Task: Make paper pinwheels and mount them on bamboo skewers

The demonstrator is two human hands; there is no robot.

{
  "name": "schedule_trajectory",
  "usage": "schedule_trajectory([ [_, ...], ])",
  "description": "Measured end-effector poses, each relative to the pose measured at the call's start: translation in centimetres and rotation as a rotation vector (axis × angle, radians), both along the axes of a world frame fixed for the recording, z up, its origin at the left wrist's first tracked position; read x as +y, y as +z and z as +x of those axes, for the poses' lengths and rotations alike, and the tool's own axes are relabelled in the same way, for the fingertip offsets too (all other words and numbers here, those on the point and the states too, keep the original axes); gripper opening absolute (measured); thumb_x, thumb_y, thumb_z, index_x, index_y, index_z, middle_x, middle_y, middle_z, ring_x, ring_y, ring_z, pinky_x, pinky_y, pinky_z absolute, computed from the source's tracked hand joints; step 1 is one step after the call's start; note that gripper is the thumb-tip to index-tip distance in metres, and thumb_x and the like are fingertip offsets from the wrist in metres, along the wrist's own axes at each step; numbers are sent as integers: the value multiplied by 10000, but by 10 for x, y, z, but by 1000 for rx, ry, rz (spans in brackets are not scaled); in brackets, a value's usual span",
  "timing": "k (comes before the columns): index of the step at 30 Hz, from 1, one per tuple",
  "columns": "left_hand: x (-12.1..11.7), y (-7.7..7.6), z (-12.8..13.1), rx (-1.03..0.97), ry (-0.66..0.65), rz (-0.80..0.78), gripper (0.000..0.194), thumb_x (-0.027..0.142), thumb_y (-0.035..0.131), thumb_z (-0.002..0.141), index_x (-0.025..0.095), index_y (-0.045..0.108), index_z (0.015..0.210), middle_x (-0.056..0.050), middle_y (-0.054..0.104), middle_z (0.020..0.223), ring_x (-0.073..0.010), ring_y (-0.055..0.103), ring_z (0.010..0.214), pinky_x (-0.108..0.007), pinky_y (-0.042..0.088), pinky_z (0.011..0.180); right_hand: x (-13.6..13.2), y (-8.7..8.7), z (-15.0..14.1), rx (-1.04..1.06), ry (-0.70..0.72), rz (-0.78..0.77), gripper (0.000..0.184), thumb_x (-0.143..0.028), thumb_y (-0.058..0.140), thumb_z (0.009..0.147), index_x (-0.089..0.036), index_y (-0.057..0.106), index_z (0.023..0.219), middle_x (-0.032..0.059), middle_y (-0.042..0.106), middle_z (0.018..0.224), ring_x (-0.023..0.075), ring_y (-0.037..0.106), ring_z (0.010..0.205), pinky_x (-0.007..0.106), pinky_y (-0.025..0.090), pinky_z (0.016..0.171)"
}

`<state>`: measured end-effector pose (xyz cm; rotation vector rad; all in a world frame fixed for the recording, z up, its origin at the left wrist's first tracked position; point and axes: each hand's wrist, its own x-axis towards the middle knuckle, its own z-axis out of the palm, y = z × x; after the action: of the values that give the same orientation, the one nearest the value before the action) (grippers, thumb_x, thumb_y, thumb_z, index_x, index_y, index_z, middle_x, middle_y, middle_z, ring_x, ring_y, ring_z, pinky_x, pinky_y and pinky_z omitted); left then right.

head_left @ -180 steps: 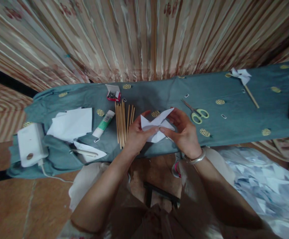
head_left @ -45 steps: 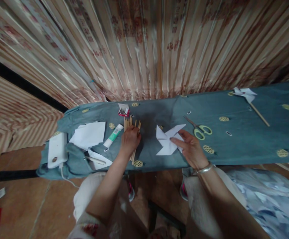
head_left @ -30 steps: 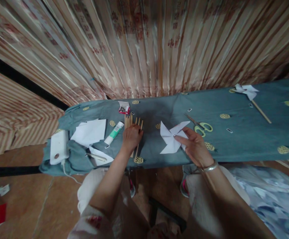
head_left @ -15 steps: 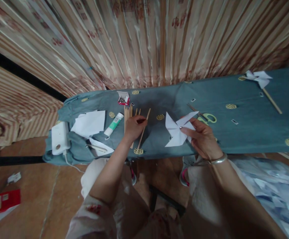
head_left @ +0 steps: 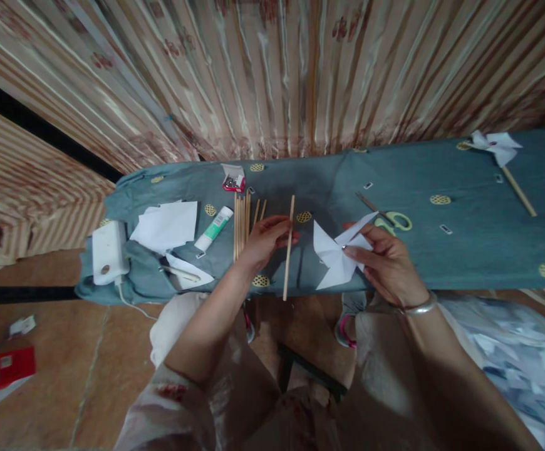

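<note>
My left hand (head_left: 272,239) grips a thin wooden stick (head_left: 288,257) near its middle and keeps it almost upright in view. To its right, my right hand (head_left: 383,257) pinches a white paper pinwheel (head_left: 336,263) by its centre, where a small shiny pin head shows under the thumb. A gap separates stick and pinwheel. Several more wooden sticks (head_left: 240,225) lie side by side left of my left hand, partly behind it. Past them is a small red box of pins (head_left: 233,182) with its lid up.
Green-handled scissors (head_left: 397,220) lie beyond my right hand. A finished pinwheel on a stick (head_left: 517,188) rests far right. On the left are a glue stick (head_left: 213,228), white paper sheets (head_left: 166,227), a folded paper with a pale tool (head_left: 190,272) and a white power strip (head_left: 109,252).
My left hand has lifted the stick off the cloth and moved right, towards the pinwheel. My right hand still pinches the pinwheel, now slightly lower in view.
</note>
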<state>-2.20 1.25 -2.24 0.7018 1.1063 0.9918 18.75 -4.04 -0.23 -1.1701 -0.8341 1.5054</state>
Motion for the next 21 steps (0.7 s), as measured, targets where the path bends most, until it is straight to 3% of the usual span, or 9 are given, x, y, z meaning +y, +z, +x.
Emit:
schedule_trajectory([
  [3, -3, 3, 1, -139, -3, -37, 113, 220, 734, 743, 140, 683, 805, 1, 676, 704, -95, 644, 624, -232, 537, 655, -1, 0, 1, -3, 19, 1, 377, -313, 899, 559, -257, 733, 892, -1, 754, 861, 183, 679, 677, 333, 567, 647],
  [7, 1, 1, -3, -158, 68, -2, 113, 225, 743, 741, 137, 688, 786, 29, 613, 630, -47, 553, 545, -161, 445, 539, 1, 0, 5, -17, -6, 1, 379, -317, 897, 566, -271, 735, 906, -12, 746, 837, 181, 683, 702, 320, 557, 662],
  [11, 6, 5, -9, -19, 187, 93, 80, 230, 709, 767, 159, 671, 759, 7, 654, 712, -47, 548, 564, -160, 416, 519, 4, 3, 15, -24, -84, 20, 344, -314, 881, 584, -290, 741, 897, -29, 745, 837, 170, 682, 726, 295, 549, 677],
  [15, -7, 17, -15, 229, 220, 388, 125, 303, 705, 791, 191, 660, 822, -33, 720, 911, -126, 676, 747, -270, 553, 737, 5, 5, 24, -34, -118, 29, 324, -328, 865, 603, -294, 741, 900, -22, 754, 850, 176, 681, 710, 299, 540, 650],
  [17, -22, 18, -16, 451, 117, 578, 94, 293, 674, 829, 203, 669, 853, -49, 722, 965, -166, 695, 857, -317, 559, 836, 4, 6, 27, -32, -126, 26, 322, -337, 868, 600, -296, 743, 893, -19, 757, 850, 181, 682, 698, 305, 540, 637],
  [19, -37, 11, -16, 700, -133, 745, 98, 213, 600, 875, 210, 690, 913, -73, 716, 1057, -188, 675, 1018, -326, 534, 931, 4, 5, 30, -32, -124, 28, 324, -348, 870, 600, -296, 740, 892, -17, 757, 843, 186, 688, 704, 310, 547, 648],
  [21, -49, -3, -13, 832, -367, 850, 178, 136, 541, 890, 198, 689, 965, -86, 709, 1102, -184, 673, 1031, -322, 539, 932, 3, 5, 33, -38, -118, 38, 331, -356, 866, 611, -290, 730, 906, -16, 757, 841, 187, 697, 727, 306, 555, 670],
])
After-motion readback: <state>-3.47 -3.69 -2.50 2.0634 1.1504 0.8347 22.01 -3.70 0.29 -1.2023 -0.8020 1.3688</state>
